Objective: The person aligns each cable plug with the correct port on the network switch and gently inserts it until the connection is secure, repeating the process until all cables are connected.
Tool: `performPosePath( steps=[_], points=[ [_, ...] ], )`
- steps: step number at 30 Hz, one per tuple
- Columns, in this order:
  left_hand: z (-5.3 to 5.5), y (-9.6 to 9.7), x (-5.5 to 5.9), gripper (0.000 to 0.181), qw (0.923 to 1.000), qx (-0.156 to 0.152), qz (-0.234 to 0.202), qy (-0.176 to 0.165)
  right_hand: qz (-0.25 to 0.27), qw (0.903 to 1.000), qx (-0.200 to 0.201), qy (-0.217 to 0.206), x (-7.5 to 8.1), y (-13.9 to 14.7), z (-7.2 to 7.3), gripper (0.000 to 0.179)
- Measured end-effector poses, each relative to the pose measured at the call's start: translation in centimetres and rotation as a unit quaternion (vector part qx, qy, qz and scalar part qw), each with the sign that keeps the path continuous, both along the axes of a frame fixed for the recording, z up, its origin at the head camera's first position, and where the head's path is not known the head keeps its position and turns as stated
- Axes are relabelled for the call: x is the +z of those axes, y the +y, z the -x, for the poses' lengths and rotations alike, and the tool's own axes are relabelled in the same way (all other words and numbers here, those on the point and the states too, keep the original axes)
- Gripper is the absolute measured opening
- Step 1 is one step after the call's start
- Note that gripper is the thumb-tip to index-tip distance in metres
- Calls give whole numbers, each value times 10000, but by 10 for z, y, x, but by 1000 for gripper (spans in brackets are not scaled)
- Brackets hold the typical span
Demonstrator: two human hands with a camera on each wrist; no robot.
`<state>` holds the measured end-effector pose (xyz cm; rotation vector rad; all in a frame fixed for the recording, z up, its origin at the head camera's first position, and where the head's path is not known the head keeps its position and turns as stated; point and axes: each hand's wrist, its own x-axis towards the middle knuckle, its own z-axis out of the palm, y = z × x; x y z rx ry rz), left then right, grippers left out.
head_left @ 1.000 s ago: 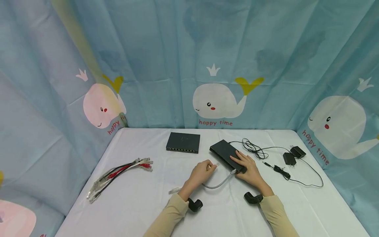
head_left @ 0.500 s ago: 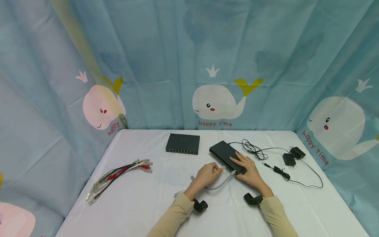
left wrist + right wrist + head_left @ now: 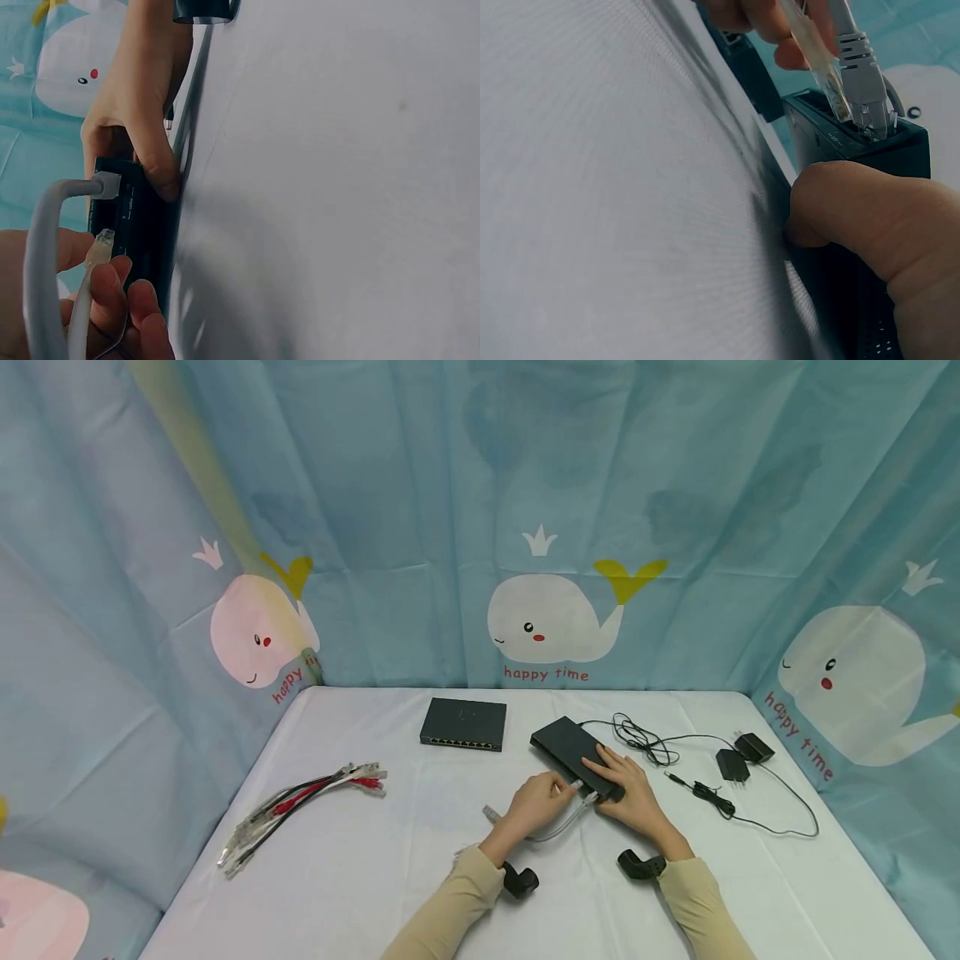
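Observation:
My right hand (image 3: 637, 795) holds a black network switch (image 3: 567, 746), fingers spread over its top and thumb at its underside in the right wrist view. A grey Ethernet cable's plug (image 3: 862, 79) sits in a port at the near end. Beside that plug, my left hand (image 3: 542, 800) pinches the clear-ended plug (image 3: 99, 251) of a second, whitish Ethernet cable between thumb and fingers. In the left wrist view its tip is close to the port face; whether it enters a port I cannot tell. A loose cable end (image 3: 491, 814) shows beside the left wrist.
A second black network switch (image 3: 462, 721) lies at the back, ports facing front. A bundle of black, red and white Ethernet cables (image 3: 307, 797) lies on the left. On the right are two black power adapters (image 3: 732, 765) with a coiled cord (image 3: 641, 739) and a tied cord (image 3: 712, 795).
My left hand has moved right, bringing the pinched plug up to the port side of the held switch, beside the grey plug. The right hand and switch stay put.

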<state>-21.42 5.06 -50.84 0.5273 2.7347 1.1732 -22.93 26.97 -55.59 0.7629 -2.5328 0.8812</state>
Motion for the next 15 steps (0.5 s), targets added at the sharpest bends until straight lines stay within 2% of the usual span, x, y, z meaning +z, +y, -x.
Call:
performPosePath(
  steps=[10, 13, 15],
  points=[
    [0, 6, -3, 31, 9996, 180, -229, -24, 68, 10000, 16, -37, 0, 1, 0, 74],
    [1, 7, -3, 33, 9993, 105, -337, -73, 47, 10000, 2, -82, 0, 1, 0, 74],
    [3, 8, -5, 33, 9979, 5, -581, -271, 56, 9999, 5, -129, 0, 1, 0, 74]
  ],
)
